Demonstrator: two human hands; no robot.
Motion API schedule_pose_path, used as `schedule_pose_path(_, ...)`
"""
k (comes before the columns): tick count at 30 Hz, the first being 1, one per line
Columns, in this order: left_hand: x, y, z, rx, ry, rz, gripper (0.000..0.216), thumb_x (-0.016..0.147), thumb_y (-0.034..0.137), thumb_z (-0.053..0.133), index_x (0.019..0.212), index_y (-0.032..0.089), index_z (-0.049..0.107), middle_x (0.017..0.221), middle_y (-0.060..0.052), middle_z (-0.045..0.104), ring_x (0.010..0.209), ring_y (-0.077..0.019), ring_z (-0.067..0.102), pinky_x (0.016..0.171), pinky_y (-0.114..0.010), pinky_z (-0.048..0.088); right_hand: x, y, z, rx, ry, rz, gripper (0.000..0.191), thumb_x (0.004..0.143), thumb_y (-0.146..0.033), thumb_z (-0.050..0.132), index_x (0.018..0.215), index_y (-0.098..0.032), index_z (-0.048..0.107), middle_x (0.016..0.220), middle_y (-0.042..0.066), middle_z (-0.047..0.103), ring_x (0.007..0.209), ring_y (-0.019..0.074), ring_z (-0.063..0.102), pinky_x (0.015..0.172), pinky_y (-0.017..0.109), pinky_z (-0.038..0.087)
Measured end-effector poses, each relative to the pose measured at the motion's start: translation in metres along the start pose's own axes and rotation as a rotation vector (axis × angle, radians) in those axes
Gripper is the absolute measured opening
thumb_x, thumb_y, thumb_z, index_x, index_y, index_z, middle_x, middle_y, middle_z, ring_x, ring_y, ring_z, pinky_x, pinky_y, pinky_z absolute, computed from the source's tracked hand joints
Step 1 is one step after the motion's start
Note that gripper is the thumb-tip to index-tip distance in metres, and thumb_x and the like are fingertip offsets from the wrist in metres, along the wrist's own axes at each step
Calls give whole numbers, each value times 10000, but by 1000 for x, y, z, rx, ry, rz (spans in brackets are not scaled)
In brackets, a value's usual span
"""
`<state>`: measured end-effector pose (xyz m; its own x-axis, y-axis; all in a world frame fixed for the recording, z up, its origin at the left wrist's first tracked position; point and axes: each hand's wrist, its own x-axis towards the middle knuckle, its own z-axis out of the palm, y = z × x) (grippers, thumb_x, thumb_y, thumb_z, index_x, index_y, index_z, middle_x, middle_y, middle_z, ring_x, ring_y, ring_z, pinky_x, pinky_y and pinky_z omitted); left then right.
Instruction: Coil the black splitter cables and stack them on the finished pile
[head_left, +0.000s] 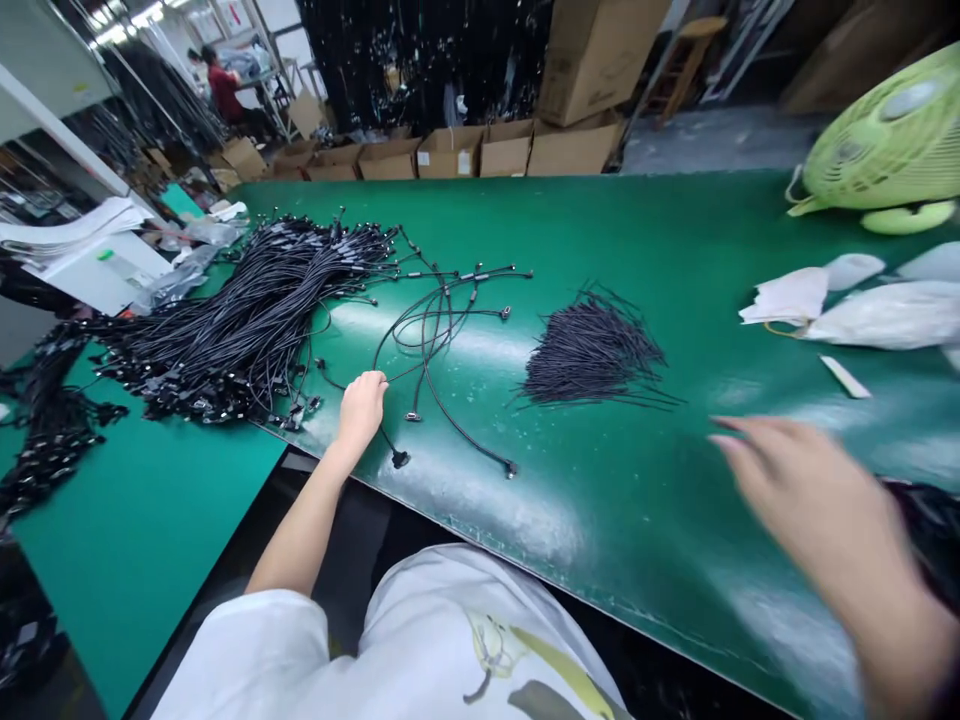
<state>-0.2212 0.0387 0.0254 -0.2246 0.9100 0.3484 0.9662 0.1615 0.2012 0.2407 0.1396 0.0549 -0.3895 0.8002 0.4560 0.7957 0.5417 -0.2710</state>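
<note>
My left hand [363, 408] is closed with fingertips pinched on a black cable [405, 374] at the table's near edge. Several loose cables with small connectors, among them a looped cable [426, 350], lie just beyond and to the right of it. To its left is a large heap of black cables [277, 290]. My right hand [810, 490], blurred by motion, is over the right side of the table with its fingers stretched out and nothing visible in them. Between my hands lies a pile of thin black ties [592, 350].
The green table [675, 240] carries a light-green fan [885, 140], white plastic bags [885, 315] and a small white strip [844, 377] at right. A dark bundle [930, 530] sits beside my right wrist. Cardboard boxes [450, 155] line the far edge. A person [223, 90] sits far back left.
</note>
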Motion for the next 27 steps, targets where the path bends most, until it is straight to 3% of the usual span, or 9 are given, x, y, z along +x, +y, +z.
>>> schedule_pose_path(3,7,26,-24,-68,98,117,257,994,265,333,998,162,568,840,-76,638,813,-197,596,784,-319,453,52,-80,36,157,-181,-119,437,937,-385,428,1330,-208,502,1226,172,563,1021,301,617,827,448,527)
schedule_pose_path(6,17,45,-56,-155,277,312,226,989,280,382,985,166,576,817,-60,655,760,-176,600,740,-289,449,114,-160,80,318,-330,-284,586,896,-378,543,1431,-206,378,1414,136,437,1063,235,605,872,360,514)
schedule_pose_path(9,21,38,-80,-157,375,405,180,972,263,446,1029,169,589,887,-65,686,788,-173,615,747,-279,451,168,-203,117,276,-501,-250,367,898,-261,531,1255,-183,567,1223,97,605,1026,206,617,880,309,482)
schedule_pose_path(12,13,14,-76,-80,197,303,230,978,290,429,1086,177,598,988,-83,691,878,-188,616,805,-292,448,200,-206,137,239,-541,-174,261,875,-114,482,1075,-140,646,1037,80,676,891,159,649,817,247,480)
schedule_pose_path(15,1,-7,-42,-17,-113,225,206,962,288,455,1017,195,630,901,-66,684,861,-198,606,787,-294,447,206,-188,143,203,-525,-113,362,865,-68,479,1198,-161,587,1214,96,614,1022,155,617,884,238,456)
schedule_pose_path(17,0,-16,-13,-9,-209,209,129,919,247,525,903,198,643,786,-48,656,798,-202,595,747,-292,447,195,-176,143,147,-526,-39,351,909,-132,478,1252,-161,546,1270,129,569,1125,195,570,951,299,438)
schedule_pose_path(21,21,-30,20,-46,-199,87,157,908,163,477,893,166,633,841,-92,635,858,-232,585,797,-337,451,157,-164,145,23,-639,149,369,923,-359,559,1219,-138,549,1215,118,577,1082,233,578,932,452,479)
schedule_pose_path(24,39,-31,20,-123,-154,-7,212,901,128,432,990,137,624,1016,-154,622,993,-276,567,884,-415,436,141,-159,147,36,-735,238,344,918,-362,576,1192,-154,569,1199,91,583,1043,209,592,890,433,515)
schedule_pose_path(27,34,-7,14,-259,-142,-14,252,911,178,451,1114,150,598,1163,-155,601,1111,-280,543,969,-437,409,146,-156,140,165,-755,289,324,923,-360,570,1167,-148,579,1147,83,603,977,188,611,833,391,539)
